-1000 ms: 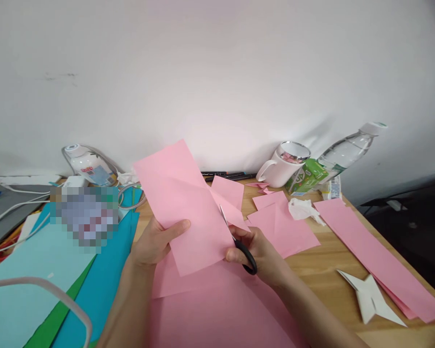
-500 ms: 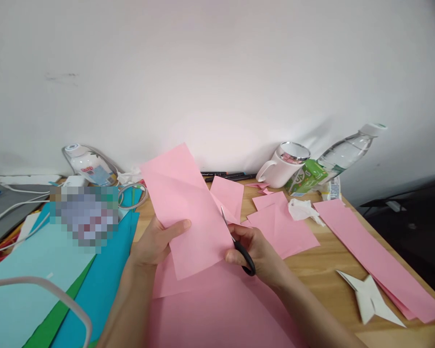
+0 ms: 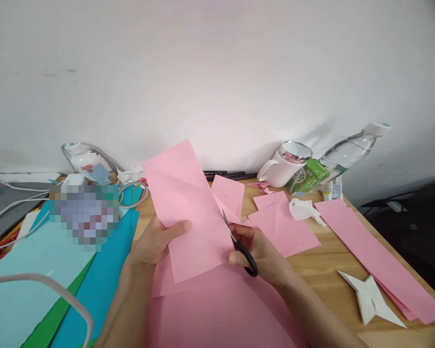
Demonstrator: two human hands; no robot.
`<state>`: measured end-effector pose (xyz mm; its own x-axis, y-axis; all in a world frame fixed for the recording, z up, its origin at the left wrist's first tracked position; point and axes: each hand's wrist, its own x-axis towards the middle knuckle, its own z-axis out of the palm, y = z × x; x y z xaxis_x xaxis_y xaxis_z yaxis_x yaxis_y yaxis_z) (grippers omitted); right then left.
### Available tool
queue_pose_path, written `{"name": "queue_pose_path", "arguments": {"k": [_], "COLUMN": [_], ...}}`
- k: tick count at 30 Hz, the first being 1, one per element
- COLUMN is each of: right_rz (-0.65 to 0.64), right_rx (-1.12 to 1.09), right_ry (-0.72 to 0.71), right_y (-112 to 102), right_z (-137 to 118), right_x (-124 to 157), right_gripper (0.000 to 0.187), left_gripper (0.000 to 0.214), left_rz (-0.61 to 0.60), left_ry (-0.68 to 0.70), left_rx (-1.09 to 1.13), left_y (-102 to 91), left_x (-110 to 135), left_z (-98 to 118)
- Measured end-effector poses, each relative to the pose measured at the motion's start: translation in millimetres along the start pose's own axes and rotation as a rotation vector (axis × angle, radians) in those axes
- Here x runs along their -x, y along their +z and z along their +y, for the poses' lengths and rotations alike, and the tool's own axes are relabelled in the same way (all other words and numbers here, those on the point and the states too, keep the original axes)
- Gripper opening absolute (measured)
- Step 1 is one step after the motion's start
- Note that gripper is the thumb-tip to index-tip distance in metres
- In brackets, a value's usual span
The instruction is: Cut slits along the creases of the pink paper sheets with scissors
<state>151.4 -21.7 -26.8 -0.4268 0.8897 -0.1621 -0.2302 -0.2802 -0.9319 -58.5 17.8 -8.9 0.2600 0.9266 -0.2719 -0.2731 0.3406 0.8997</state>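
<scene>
My left hand (image 3: 155,241) grips the left edge of a long pink paper sheet (image 3: 188,208), thumb on top, holding it tilted above the table. My right hand (image 3: 261,251) is closed round black-handled scissors (image 3: 239,241), whose blades lie along the sheet's right edge. Below both hands lies a large pink sheet (image 3: 217,309) flat on the wooden table (image 3: 329,261).
Pink paper pieces (image 3: 282,222) and a long pink strip (image 3: 377,261) lie to the right, with a white folded paper star (image 3: 369,297). A white mug (image 3: 286,164), green carton (image 3: 306,176) and water bottle (image 3: 348,150) stand at the back. Blue and green sheets (image 3: 58,280) and cables lie left.
The scissors have moved slightly further along the right edge of the pink sheet; the sheet has shifted a little. Both hands keep their hold.
</scene>
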Motion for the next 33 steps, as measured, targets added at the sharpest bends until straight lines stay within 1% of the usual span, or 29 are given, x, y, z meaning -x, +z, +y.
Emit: {"name": "queue_pose_path", "arguments": {"k": [12,16,20,26,33], "right_rz": [-0.006,0.003,0.007,0.013,0.021], "right_rx": [-0.001,0.005,0.015,0.006,0.01], "right_ry": [-0.016,-0.003,0.001,0.012,0.017], "right_y": [0.2,0.2,0.7,0.8,0.2], "right_z": [-0.2,-0.1,-1.2,-0.7,1.7], "right_x": [-0.4,-0.3,0.2,0.0,-1.2], "right_gripper": [0.038,0.04,0.038,0.043,0.041], "left_gripper": [0.033,0.032,0.033,0.035,0.034], "left_rz": [-0.005,0.015,-0.003,-0.008,-0.008], "left_ry": [0.006,0.013,0.011,0.008,0.012], "left_rx": [-0.021,-0.023,-0.023,-0.033,-0.027], "left_y": [1.6,3.5,3.5,2.4,1.6], "left_x": [1.7,3.5,3.5,3.1,2.9], "left_z": [0.7,2.2,2.4,2.4,1.8]}}
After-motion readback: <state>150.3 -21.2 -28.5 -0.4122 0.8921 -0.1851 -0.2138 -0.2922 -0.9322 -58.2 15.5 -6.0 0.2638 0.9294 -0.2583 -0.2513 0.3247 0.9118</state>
